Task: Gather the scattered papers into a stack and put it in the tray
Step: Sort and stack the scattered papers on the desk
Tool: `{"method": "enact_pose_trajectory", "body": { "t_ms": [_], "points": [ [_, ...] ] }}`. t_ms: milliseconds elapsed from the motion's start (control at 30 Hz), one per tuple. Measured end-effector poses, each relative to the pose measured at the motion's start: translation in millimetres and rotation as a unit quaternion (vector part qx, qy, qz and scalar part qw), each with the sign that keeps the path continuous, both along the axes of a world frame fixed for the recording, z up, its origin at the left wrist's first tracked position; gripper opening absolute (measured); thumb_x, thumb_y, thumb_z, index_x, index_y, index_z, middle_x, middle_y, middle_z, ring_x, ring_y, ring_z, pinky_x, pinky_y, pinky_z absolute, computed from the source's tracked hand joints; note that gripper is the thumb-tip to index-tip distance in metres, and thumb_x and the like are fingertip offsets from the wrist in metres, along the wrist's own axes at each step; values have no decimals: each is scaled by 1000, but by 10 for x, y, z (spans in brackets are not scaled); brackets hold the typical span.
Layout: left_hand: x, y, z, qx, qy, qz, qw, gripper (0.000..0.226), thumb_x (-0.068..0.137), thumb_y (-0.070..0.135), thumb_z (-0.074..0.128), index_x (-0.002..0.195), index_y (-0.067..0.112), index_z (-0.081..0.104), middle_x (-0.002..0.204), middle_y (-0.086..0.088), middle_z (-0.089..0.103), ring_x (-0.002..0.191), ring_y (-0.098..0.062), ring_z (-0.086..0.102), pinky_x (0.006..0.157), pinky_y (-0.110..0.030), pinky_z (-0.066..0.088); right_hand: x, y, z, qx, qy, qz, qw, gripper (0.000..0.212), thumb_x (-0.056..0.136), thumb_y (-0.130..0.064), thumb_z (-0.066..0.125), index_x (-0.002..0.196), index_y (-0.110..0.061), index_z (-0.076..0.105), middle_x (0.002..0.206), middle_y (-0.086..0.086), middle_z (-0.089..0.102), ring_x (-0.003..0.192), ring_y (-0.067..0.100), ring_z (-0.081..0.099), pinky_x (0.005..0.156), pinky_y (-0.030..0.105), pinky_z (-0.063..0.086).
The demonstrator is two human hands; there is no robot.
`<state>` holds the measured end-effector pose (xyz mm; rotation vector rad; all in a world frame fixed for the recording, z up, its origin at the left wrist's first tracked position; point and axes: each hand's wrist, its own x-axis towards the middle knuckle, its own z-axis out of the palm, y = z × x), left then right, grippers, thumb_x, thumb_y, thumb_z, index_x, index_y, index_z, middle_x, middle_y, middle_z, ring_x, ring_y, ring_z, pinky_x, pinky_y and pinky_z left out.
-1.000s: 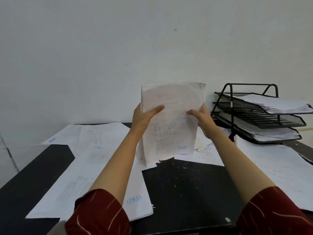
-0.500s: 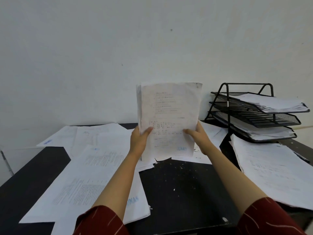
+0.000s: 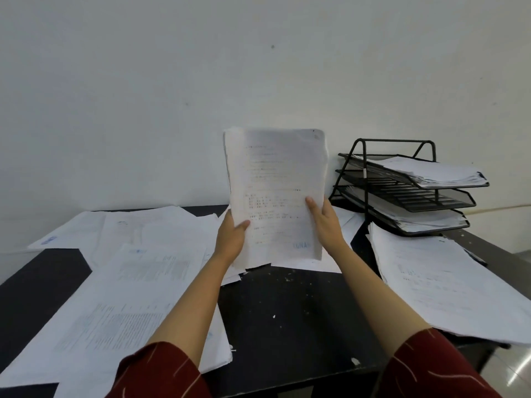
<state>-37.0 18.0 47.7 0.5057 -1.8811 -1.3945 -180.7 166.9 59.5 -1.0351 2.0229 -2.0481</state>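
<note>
Holding the paper stack [image 3: 275,193] upright — left hand [image 3: 231,239], right hand [image 3: 326,222].

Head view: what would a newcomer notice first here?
A thick stack of white printed papers held upright at centre, gripped low on its edges by the left hand and right hand. Loose white sheets cover the black table; a black three-tier wire tray stands back right.

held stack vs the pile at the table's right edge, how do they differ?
The held stack stands upright, off the table; the right pile lies flat on it. The left hand and right hand grip the held stack; nothing touches the right pile. Both are white printed sheets, many thick.
</note>
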Motion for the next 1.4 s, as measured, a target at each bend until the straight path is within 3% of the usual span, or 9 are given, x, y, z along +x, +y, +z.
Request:
{"method": "enact_pose_trajectory", "body": {
  "t_ms": [233,467,633,767,867,1000,1100,1233,1400],
  "points": [
    [-279,459,249,-9,-40,-94,995,48,97,11,51,140,11,32,139,-4,46,127,-21,43,97,-26,33,-291,580,179,71,93,-194,974,38,97,-38,50,128,-16,50,115,-3,62,101,17,58,81,30,44],
    [-761,1094,-52,32,-100,-182,978,40,100,17,43,139,9,34,137,-5,47,119,-19,47,93,-26,37,-700,1433,-93,235,25,-274,932,39,99,-29,47,135,-15,47,127,10,58,115,33,53,81,32,37],
    [-1018,1527,-305,42,-168,-270,947,43,93,12,53,135,5,47,135,-6,52,121,-23,51,104,-34,40,-923,2017,-227,380,-50,-299,874,33,95,-16,40,118,1,57,121,20,58,112,36,53,87,37,42],
    [-1083,1729,-426,47,-214,-321,921,39,91,12,59,128,3,55,128,-6,58,118,-25,55,102,-32,42,-933,2341,-253,439,-77,-319,837,27,94,-19,33,103,-7,55,107,15,55,96,31,51,83,34,40],
    [-1133,1822,-470,46,-247,-345,904,40,89,14,63,127,3,55,128,-8,59,113,-24,58,94,-30,48,-947,2482,-281,418,-127,-348,830,22,88,-22,39,97,-8,52,107,10,55,90,28,48,78,32,36],
    [-1153,1899,-461,24,-255,-331,908,39,86,19,66,120,3,55,116,-7,63,88,-16,61,62,-21,48,-983,2586,-280,410,-147,-361,825,27,84,-23,43,101,-5,54,101,12,54,87,30,51,71,32,36],
    [-1172,1921,-449,-6,-226,-309,924,32,86,16,66,113,2,56,106,-10,63,83,-19,60,64,-24,48,-1071,2625,-286,393,-111,-367,836,25,86,-16,47,104,-1,56,103,14,58,87,32,51,69,30,37],
    [-1160,1925,-487,13,-180,-297,937,44,86,18,67,125,6,50,117,-10,61,99,-20,60,75,-25,50,-1143,2662,-356,346,-41,-384,855,38,89,-20,64,125,-9,58,126,15,60,113,33,56,85,35,43],
    [-1148,1879,-522,3,-155,-305,940,48,86,19,67,130,14,48,116,-4,61,96,-13,58,66,-17,46,-1173,2698,-504,332,-47,-421,843,41,85,-22,71,123,-12,59,123,16,62,113,35,55,90,41,45]
  ]
}}
